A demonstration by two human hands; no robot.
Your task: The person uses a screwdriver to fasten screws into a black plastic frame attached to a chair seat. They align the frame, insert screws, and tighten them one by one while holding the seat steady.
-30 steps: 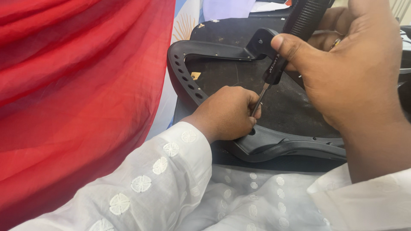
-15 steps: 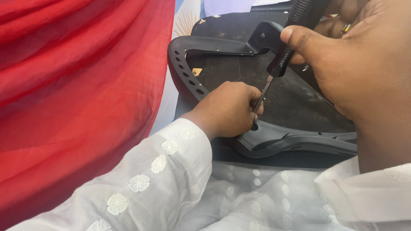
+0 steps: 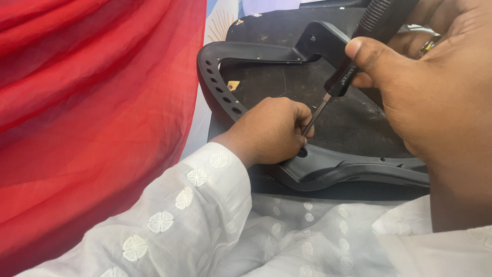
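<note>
This is looking like a small repair or assembly spot — a black plastic frame (image 3: 287, 164) is lying on a worn dark worktop (image 3: 307, 92). Left of the frame, red cloth (image 3: 92, 113) is hanging — no machinery is showing.

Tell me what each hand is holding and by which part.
Right hand: black-handled screwdriver, by its handle. Left hand: pinches its metal shaft near the tip.
</note>
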